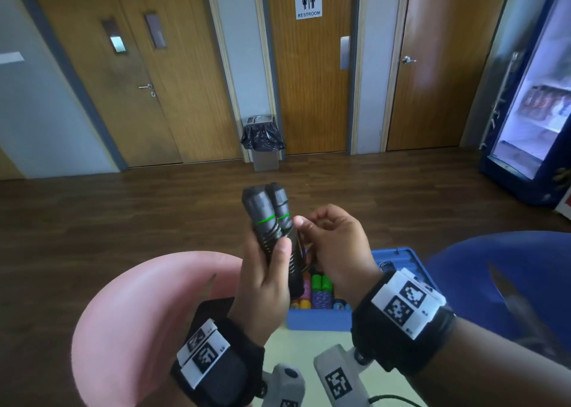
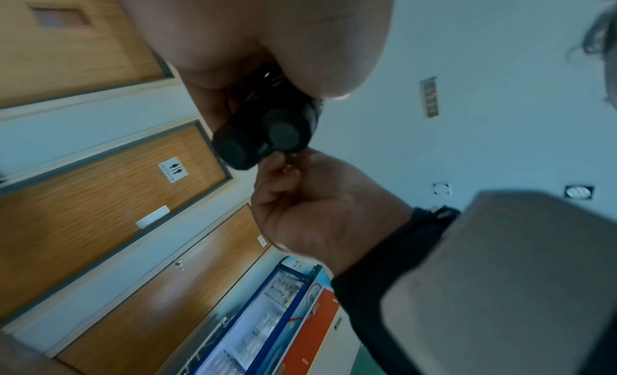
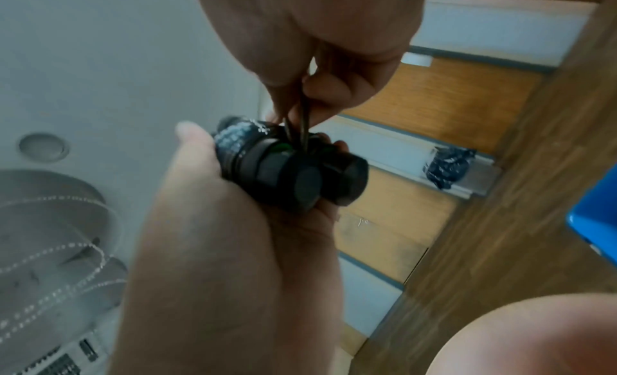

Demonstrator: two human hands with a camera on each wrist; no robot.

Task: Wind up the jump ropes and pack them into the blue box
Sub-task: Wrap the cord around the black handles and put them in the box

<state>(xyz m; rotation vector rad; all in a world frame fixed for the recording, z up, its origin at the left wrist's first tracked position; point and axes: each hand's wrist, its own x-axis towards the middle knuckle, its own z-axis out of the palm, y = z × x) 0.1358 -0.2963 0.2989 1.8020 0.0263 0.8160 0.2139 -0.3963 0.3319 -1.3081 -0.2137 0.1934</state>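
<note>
My left hand (image 1: 268, 270) grips the two black jump rope handles (image 1: 268, 212) side by side, upright, with green rings and dark cord coiled around them. The handle ends (image 3: 313, 182) point toward the right wrist camera. My right hand (image 1: 333, 243) pinches the thin dark cord (image 3: 298, 127) right beside the handles (image 2: 267, 135). Below the hands, on the pale table, sits the blue box (image 1: 318, 318), open, with several coloured jump rope handles (image 1: 321, 289) packed inside. The loose end of the cord is hidden behind my hands.
A pink chair (image 1: 129, 323) stands at the left and a blue chair (image 1: 509, 270) at the right of the table. Beyond lie dark wooden floor, wooden doors, a lined waste bin (image 1: 262, 141) and a drinks fridge (image 1: 531, 113) at far right.
</note>
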